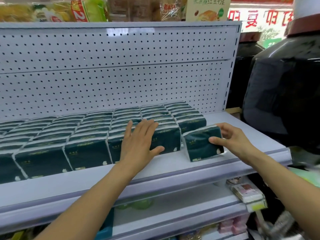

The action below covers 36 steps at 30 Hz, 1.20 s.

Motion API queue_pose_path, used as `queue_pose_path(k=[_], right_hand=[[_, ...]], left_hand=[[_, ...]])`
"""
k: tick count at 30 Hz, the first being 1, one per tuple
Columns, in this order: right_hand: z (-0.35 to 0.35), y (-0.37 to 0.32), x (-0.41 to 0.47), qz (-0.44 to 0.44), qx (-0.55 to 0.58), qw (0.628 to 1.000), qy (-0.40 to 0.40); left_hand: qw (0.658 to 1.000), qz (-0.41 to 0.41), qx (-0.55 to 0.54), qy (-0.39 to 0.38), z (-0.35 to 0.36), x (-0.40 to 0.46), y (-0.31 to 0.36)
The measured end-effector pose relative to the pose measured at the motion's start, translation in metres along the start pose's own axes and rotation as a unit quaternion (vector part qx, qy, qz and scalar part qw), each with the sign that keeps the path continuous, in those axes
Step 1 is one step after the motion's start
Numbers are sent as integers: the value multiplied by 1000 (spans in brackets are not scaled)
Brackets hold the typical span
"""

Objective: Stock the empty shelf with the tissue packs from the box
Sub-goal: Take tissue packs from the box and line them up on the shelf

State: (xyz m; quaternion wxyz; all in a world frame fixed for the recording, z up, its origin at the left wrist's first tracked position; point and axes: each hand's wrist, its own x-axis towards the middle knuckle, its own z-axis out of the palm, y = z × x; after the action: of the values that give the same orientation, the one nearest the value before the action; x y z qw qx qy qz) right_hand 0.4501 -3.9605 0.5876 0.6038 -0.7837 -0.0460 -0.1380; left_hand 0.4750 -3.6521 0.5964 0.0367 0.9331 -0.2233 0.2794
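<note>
From the head view, your right hand (pixel 232 141) holds one dark green tissue pack (pixel 203 144) at the right end of the shelf (pixel 173 168), thumb across its near face and fingers curled over its top far edge. The pack stands on the shelf board, tilted a little, its bottom edge close to the front lip. It sits just right of the front row of stocked packs (pixel 86 149), with a narrow gap between them.

Your left hand (pixel 140 137) lies flat, fingers straight and spread, pressing on the top and near face of the rightmost pack in that front row (pixel 166 137). It clamps nothing; it only steadies.

The risk is at the front lip. The held pack leans and stands nearer the edge than its neighbours, so if you let go before it is squared and pushed back, it may tip forward off the shelf. Sliding it left too hard could also shove the front row askew, which your flat left hand seems placed to prevent. The wrapping looks slick, so a light pinch may slip.

The grip sits on the pack's upper right part, leaving its left side free to meet the row. Several rows already fill the shelf to the left and far back; bare board remains on the right. The box is not in view.
</note>
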Motion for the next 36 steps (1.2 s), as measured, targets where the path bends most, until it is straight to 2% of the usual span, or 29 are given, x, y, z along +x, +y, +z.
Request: queue_pose_path(k=[3,8,17,24,28,32,36], right_hand=[[-5,13,9,4,-20,999,46],[10,22,25,-4,-36,996,84],[27,14,34,-17,-19,999,36],[31,17,35,-5,-31,998,49],[34,11,31,8,-104,991,81],[43,0,21,-92,-262,953,119],[67,-17,6,-226,-353,900,117]], left_hand=[[996,17,77,-39,11,9,0],[994,5,91,-53,22,16,-3],[997,2,68,-37,29,17,-3],[997,-7,71,-42,28,16,-3],[996,-11,73,-47,20,17,2],[997,-40,65,-12,7,8,7],[993,-66,51,79,-7,-23,3]])
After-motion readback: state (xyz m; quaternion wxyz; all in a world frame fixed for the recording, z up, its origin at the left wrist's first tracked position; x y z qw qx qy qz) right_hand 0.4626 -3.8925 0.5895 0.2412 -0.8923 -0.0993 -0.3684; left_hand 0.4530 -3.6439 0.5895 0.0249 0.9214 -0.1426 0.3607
